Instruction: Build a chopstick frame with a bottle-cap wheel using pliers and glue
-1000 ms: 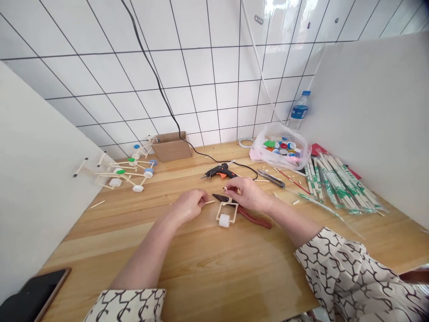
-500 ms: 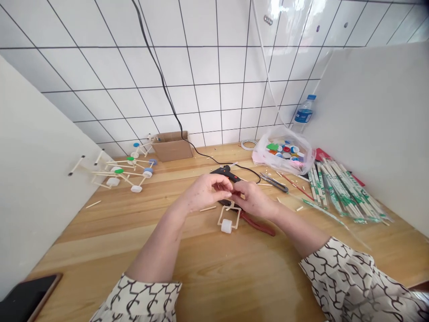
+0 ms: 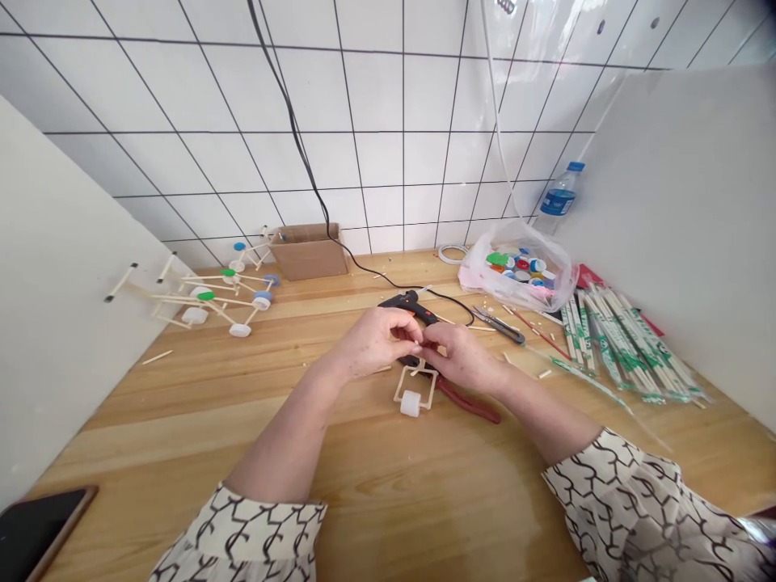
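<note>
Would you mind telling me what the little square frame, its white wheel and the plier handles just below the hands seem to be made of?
The frame looks like bare, pale wooden sticks, matt and straw-coloured. Its wheel seems to be white plastic, probably a bottle cap: smooth and opaque. The plier handles appear sleeved in dull red rubber or plastic.

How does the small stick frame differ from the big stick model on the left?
The small stick frame is one square with a single white cap; the big stick model has many sticks and white, blue and green caps. The frame lies by the right hand; the model lies beside the white panel. Both are pale sticks with bottle caps.
</note>
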The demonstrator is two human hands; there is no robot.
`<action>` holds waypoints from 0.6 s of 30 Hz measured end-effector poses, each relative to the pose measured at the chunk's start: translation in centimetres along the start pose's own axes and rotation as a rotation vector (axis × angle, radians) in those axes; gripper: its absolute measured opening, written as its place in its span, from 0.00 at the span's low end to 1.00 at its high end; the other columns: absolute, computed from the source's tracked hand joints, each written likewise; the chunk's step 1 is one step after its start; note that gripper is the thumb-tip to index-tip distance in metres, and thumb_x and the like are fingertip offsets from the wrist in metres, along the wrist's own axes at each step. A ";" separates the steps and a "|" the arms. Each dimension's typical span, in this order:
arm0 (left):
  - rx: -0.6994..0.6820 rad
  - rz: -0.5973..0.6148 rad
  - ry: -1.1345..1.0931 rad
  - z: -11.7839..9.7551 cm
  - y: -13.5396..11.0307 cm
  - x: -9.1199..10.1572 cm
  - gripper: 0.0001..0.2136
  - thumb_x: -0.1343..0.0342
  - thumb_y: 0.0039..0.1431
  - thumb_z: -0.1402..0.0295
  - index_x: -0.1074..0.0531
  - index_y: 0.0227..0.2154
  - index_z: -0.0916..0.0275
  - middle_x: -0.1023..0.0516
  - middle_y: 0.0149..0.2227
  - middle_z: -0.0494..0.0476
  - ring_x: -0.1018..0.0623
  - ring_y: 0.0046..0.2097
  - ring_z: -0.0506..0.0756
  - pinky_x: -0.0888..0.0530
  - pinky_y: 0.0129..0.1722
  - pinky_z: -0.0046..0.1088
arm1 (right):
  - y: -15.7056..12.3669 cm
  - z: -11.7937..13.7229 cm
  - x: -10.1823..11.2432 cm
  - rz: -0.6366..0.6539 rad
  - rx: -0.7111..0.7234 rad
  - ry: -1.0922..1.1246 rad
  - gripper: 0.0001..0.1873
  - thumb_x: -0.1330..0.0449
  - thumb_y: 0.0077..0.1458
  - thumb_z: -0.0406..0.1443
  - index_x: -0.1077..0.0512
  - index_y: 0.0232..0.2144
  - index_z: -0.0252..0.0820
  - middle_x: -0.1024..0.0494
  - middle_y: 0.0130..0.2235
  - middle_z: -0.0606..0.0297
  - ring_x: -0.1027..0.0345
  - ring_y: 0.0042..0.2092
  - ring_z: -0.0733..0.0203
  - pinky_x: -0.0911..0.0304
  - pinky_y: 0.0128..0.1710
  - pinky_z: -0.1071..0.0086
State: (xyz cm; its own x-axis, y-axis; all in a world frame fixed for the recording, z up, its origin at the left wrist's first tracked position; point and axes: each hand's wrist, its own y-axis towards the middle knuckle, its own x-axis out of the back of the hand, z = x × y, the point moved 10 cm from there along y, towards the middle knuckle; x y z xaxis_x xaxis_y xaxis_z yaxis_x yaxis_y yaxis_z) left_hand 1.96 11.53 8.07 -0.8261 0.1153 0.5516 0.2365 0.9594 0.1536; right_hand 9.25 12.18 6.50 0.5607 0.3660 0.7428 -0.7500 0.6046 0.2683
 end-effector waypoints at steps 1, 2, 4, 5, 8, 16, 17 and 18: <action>0.002 -0.005 0.005 0.0 0.0 0.0 0.02 0.43 0.46 0.75 0.26 0.23 0.63 0.23 0.26 0.50 0.25 0.31 0.51 0.29 0.34 0.24 | 0.0 0.0 0.0 0.002 -0.005 0.003 0.07 0.44 0.55 0.29 0.31 0.25 0.38 0.30 0.25 0.68 0.39 0.28 0.68 0.46 0.29 0.75; 0.003 -0.008 0.009 -0.1 0.0 0.0 0.02 0.43 0.46 0.75 0.26 0.23 0.63 0.23 0.26 0.50 0.25 0.31 0.51 0.29 0.34 0.24 | 0.0 -0.1 0.0 0.003 -0.011 0.005 0.07 0.44 0.55 0.29 0.31 0.25 0.38 0.31 0.25 0.68 0.39 0.28 0.67 0.46 0.29 0.75; 0.002 -0.012 0.014 -0.2 0.0 0.1 0.02 0.43 0.46 0.75 0.27 0.22 0.63 0.22 0.27 0.50 0.25 0.31 0.51 0.29 0.34 0.24 | 0.0 -0.2 0.0 0.003 -0.022 0.000 0.09 0.44 0.56 0.30 0.32 0.24 0.38 0.32 0.24 0.69 0.40 0.28 0.68 0.46 0.29 0.75; 0.002 -0.011 0.014 -0.3 0.0 0.0 0.02 0.43 0.46 0.75 0.27 0.22 0.63 0.22 0.26 0.50 0.25 0.31 0.51 0.29 0.33 0.24 | 0.0 -0.2 0.0 0.001 -0.025 -0.005 0.09 0.44 0.56 0.30 0.33 0.23 0.38 0.33 0.23 0.69 0.40 0.27 0.68 0.47 0.28 0.75; 0.008 -0.012 0.012 -0.4 0.0 0.0 0.03 0.44 0.46 0.74 0.27 0.22 0.63 0.23 0.26 0.50 0.25 0.31 0.51 0.29 0.33 0.24 | 0.0 -0.2 0.0 0.001 -0.026 -0.010 0.09 0.43 0.55 0.30 0.33 0.23 0.37 0.33 0.23 0.70 0.41 0.27 0.68 0.47 0.28 0.75; -0.010 -0.005 0.018 -0.2 -0.1 -0.1 0.03 0.44 0.48 0.73 0.27 0.22 0.63 0.23 0.27 0.51 0.26 0.31 0.51 0.30 0.33 0.25 | 0.0 0.2 0.1 -0.009 0.026 0.018 0.09 0.44 0.55 0.29 0.32 0.23 0.38 0.32 0.24 0.69 0.41 0.27 0.68 0.47 0.28 0.75; -0.010 -0.005 0.025 -0.2 -0.1 -0.1 0.03 0.44 0.48 0.72 0.27 0.23 0.63 0.23 0.27 0.51 0.26 0.31 0.51 0.29 0.33 0.25 | 0.0 0.2 0.1 -0.007 0.027 0.014 0.09 0.44 0.56 0.29 0.32 0.23 0.38 0.32 0.24 0.69 0.41 0.27 0.68 0.47 0.28 0.75; -0.009 -0.005 0.032 -0.1 -0.1 -0.1 0.03 0.44 0.48 0.72 0.27 0.23 0.63 0.23 0.27 0.51 0.26 0.31 0.51 0.29 0.34 0.25 | 0.0 0.1 0.1 -0.003 0.022 0.008 0.09 0.44 0.56 0.30 0.32 0.23 0.38 0.32 0.24 0.69 0.41 0.27 0.68 0.47 0.28 0.75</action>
State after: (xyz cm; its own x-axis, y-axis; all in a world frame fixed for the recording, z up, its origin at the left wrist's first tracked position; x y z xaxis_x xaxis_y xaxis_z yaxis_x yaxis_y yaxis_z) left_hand 2.09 11.41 8.06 -0.8105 0.1024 0.5768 0.2373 0.9576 0.1634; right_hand 9.27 12.12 6.64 0.5660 0.3696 0.7369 -0.7557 0.5898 0.2846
